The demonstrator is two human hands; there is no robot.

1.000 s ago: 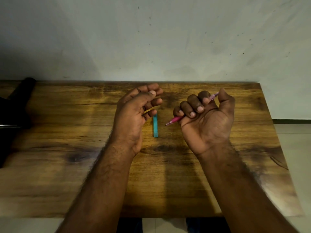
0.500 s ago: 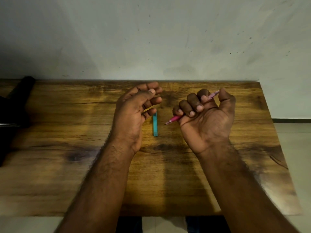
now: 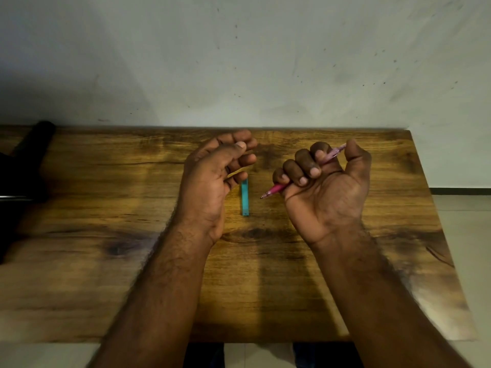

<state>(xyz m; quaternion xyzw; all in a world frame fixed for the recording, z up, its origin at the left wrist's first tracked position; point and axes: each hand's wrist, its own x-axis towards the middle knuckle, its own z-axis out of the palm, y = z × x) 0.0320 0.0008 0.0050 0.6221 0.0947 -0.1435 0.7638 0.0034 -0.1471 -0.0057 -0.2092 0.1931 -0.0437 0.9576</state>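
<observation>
A person's right hand point(image 3: 325, 192), palm turned up above a brown wooden table with dark grain point(image 3: 106, 261), grips a slim pink plastic pen point(image 3: 277, 189) in a closed fist. The four fingers curl tightly over the barrel and the thumb stands upright beside its upper end. The pen runs on a slant through the fist: its deep pink lower section and fine dark tip jut out below the little finger, pointing down and to the left, while a paler, translucent pink upper end shows between the index finger and the thumb. The middle of the barrel is hidden inside the hand.

The left hand point(image 3: 215, 179) hovers alongside, turned on its edge with the palm facing right, its fingers loosely curled and the thumb resting near the index finger; it holds nothing that can be seen.

Between the two hands, a short flat teal plastic bar point(image 3: 245, 197) lies on the tabletop, pointing away from the person, its far end just beside the left little finger. A dark, blurred object point(image 3: 24, 166) sits at the table's left edge, against a pale speckled wall point(image 3: 239, 62).
</observation>
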